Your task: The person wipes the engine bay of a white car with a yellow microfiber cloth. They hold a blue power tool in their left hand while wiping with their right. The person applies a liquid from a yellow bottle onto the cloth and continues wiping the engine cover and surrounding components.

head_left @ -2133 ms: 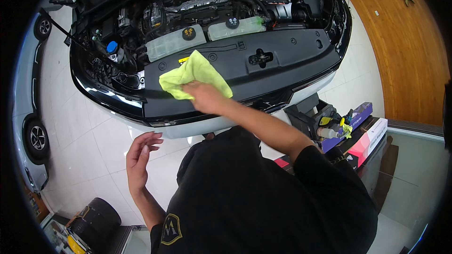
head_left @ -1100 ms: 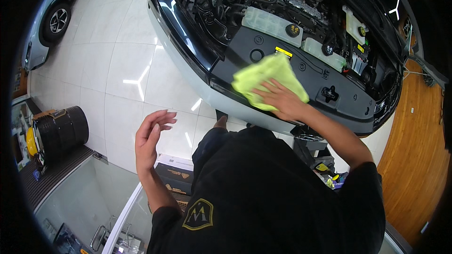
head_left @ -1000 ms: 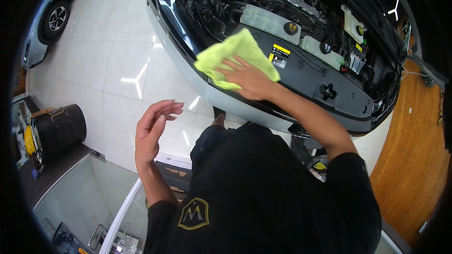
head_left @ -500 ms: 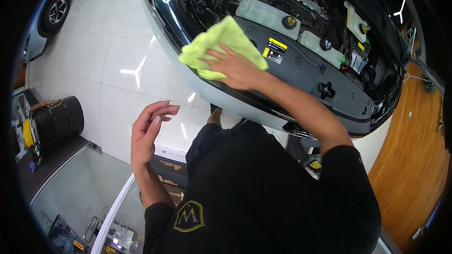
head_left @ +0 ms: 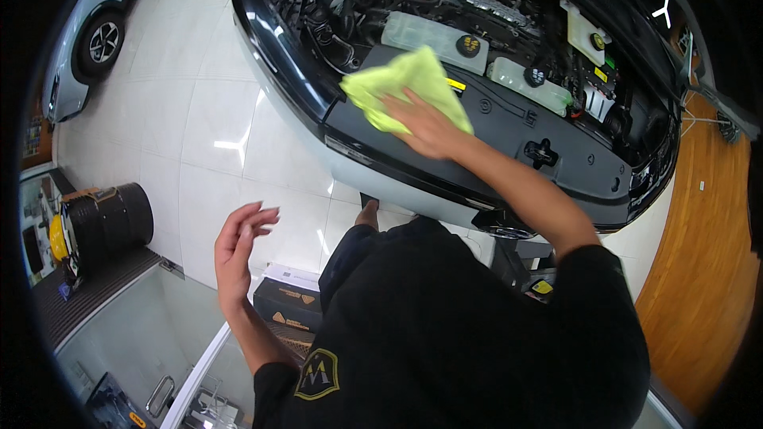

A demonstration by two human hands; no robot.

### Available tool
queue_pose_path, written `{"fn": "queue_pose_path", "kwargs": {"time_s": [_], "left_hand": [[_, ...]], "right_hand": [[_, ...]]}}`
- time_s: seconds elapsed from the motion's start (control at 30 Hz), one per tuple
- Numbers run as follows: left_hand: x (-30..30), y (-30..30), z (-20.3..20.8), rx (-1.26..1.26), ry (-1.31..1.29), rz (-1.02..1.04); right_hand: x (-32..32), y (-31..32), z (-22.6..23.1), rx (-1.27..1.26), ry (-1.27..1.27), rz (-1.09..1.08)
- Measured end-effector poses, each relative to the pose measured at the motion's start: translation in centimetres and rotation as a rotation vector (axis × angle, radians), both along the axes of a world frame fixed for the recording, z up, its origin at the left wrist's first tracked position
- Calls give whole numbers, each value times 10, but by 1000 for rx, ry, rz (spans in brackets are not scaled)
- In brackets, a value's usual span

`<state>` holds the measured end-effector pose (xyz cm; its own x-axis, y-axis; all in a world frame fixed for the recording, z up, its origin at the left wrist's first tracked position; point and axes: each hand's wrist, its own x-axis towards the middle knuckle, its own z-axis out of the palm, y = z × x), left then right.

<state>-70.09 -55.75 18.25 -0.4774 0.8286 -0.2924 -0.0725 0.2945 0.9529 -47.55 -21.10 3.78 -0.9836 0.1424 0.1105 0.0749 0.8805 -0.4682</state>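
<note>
A bright yellow-green microfibre cloth point(head_left: 416, 75) lies bunched under my right hand point(head_left: 426, 125). My fingers press it onto the black plastic cover point(head_left: 497, 137) at the front of a car's engine bay. Part of a yellow label on that cover sticks out past the cloth. To the left, my left hand point(head_left: 241, 248) hangs in the air above the tiled floor, fingers loosely bent and apart, with nothing in it. Behind the cover sit a translucent reservoir point(head_left: 429, 34) with a black cap and a second one point(head_left: 524, 86) beside it.
The car's black front edge point(head_left: 278, 71) curves around the bay. Dark boxes point(head_left: 282, 302) stand near my left forearm. Farther left are a black drum point(head_left: 107, 218), a glass-topped case point(head_left: 151, 310) and another car point(head_left: 99, 40). A wooden surface point(head_left: 699, 270) runs along the right.
My right hand and the cloth have shifted from the car's front edge inward, onto the black cover. My left hand has dropped slightly lower. The whole view has shifted a little.
</note>
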Motion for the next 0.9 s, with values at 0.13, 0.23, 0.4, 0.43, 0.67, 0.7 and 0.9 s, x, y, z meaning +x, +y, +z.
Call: {"fn": "queue_pose_path", "kwargs": {"time_s": [0.13,0.23,0.4,0.43,0.67,0.7,0.9], "left_hand": [[10,40,38,31,51,-236],[-1,23,49,6,89,-266],[-8,-59,29,-101,154,49],[-8,-72,25,-80,126,100],[-7,-9,19,-94,100,-94],[-5,12,26,-59,95,-172],[-37,-4,27,-20,114,-149]], "right_hand": [[-79,44,-1,13,18,-338],[-48,59,7,-142,-74,-794],[109,26,-22,80,188,-970],[110,24,-28,166,147,-1018],[-76,11,-18,-46,285,-579],[-90,12,-19,-62,224,-470],[31,2,-18,84,-14,-560]]}}
